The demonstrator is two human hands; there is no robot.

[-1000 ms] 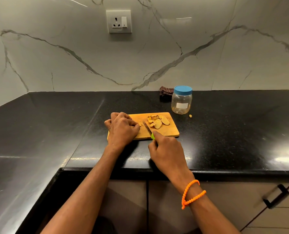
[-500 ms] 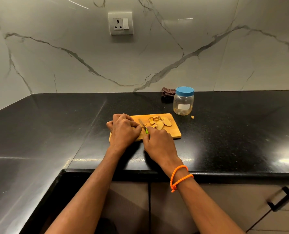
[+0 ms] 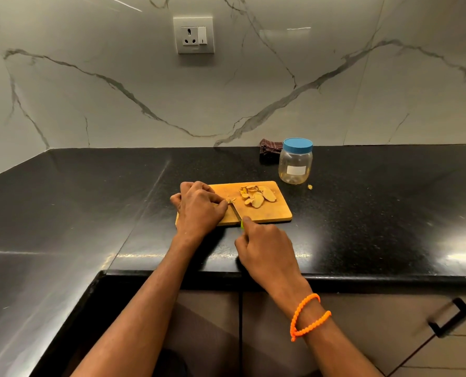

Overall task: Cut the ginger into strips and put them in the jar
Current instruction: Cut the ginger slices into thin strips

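Head view, single frame. Black polished desk (image 3: pixel 362 227), running across the middle of the frame and down the left side, under a white marble wall. Wooden cutting board (image 3: pixel 267 213) at centre, lying flat on the desk. Pile of ginger slices (image 3: pixel 257 196) on the board's upper right part. Left hand (image 3: pixel 199 206) at the board's left end, fingers curled down, pinching a small ginger piece (image 3: pixel 230 200) that shows only at the fingertips. Right hand (image 3: pixel 264 248) just below the board's near edge, closed around a knife (image 3: pixel 237 212) with a green handle; the blade lies slantwise across the board, its tip beside the pinched piece. Orange bead bracelet (image 3: pixel 308 317) on the right wrist, lower right of centre. Clear jar (image 3: pixel 295 165) with blue lid on, upright on the desk just beyond the board's upper right corner, apart from it. One small ginger scrap (image 3: pixel 310 186) on the desk beside the jar's base. Dark checked cloth (image 3: pixel 269 151) against the wall, left of the jar. Wall socket (image 3: pixel 193 35) at upper centre. Cabinet handle (image 3: pixel 450 317) at lower right.
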